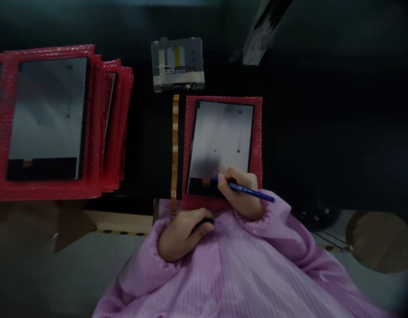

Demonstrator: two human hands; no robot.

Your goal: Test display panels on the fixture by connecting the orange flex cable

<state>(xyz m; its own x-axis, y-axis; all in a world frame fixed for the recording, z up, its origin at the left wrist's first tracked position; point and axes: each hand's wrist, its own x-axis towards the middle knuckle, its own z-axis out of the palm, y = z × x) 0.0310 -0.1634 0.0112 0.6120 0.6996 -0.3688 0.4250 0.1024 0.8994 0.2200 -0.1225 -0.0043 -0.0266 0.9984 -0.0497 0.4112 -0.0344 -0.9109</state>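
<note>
Presently pinching the blue pen [248, 191] in the right hand [243, 204] and clasping a dark piece [209, 220] in the left hand [181, 233], perhaps risking a stray mark beside the orange tab [205, 182] by not steadying the display panel [220, 128] on red bubble wrap [258, 137].

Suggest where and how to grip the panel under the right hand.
Probably by both long edges near the far end, coming from above: the rectangular panel lies flat on red bubble wrap, and the right hand covers its near right corner.
</note>
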